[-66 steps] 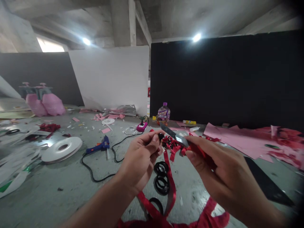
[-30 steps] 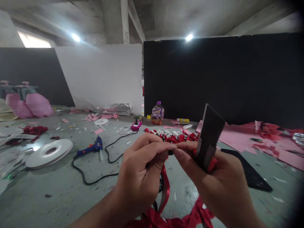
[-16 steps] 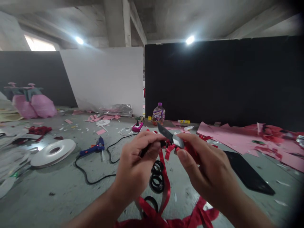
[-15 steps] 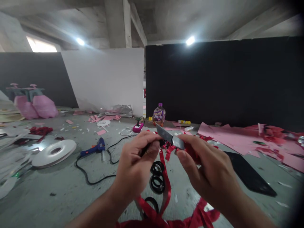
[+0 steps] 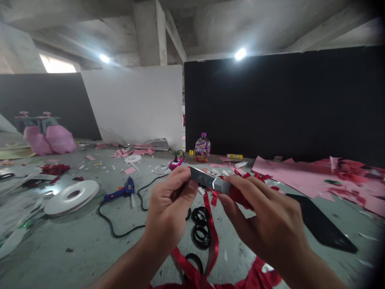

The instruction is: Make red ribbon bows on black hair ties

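since half a second back the knife [image 5: 207, 180] has dropped flatter, and its tip now sits right against the left hand [image 5: 170, 206]. the right hand [image 5: 264, 218] has a closed grip round the knife's red handle, fingertips up near the blade. the left hand's grip is pinched shut at the blade tip, can't see what's in it. the red ribbon [image 5: 215, 241] trails from between the hands down to the floor [image 5: 90, 249], past the black rings [image 5: 201, 225]. my worry: that's a bare blade aimed at those fingers, so one slip or a tug on the ribbon could nick the thumb. the glue gun [image 5: 122, 190] lies well off to the left.
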Demonstrator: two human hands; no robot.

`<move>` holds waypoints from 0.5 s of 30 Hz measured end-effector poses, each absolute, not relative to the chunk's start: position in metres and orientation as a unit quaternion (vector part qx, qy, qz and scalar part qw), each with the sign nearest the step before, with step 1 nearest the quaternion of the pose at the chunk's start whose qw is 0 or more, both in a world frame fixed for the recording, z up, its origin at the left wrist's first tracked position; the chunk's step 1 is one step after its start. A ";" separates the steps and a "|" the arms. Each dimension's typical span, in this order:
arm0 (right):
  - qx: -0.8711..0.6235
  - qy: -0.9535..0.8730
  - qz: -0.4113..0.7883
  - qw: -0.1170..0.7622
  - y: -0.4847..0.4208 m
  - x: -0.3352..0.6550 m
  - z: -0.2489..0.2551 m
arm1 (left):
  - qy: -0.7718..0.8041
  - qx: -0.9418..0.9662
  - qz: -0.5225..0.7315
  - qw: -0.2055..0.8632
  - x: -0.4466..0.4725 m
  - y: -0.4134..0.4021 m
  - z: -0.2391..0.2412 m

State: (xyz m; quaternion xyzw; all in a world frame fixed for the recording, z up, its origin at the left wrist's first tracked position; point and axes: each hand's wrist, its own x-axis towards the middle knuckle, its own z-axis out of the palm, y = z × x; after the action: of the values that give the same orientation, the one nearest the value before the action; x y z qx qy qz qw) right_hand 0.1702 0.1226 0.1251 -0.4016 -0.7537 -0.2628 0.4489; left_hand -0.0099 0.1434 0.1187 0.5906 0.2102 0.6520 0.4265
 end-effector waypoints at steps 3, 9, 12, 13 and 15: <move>-0.407 -0.754 -0.262 0.445 0.123 0.172 0.126 | 0.221 0.586 0.659 0.417 -0.010 0.144 0.118; -0.404 -0.758 -0.257 0.443 0.122 0.172 0.128 | 0.239 0.597 0.653 0.400 -0.010 0.144 0.119; -0.407 -0.759 -0.255 0.440 0.121 0.172 0.128 | 0.243 0.603 0.657 0.382 -0.010 0.143 0.121; -0.408 -0.759 -0.253 0.439 0.121 0.172 0.128 | 0.245 0.605 0.658 0.375 -0.010 0.143 0.121; -0.409 -0.761 -0.248 0.439 0.121 0.172 0.128 | 0.250 0.609 0.658 0.367 -0.010 0.143 0.121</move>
State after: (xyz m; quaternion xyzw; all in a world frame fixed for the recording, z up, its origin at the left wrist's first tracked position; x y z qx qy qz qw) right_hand 0.1720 0.1213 0.1280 -0.4092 -0.7607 -0.2479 0.4387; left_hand -0.0099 0.1432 0.1207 0.6090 0.2495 0.6576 0.3667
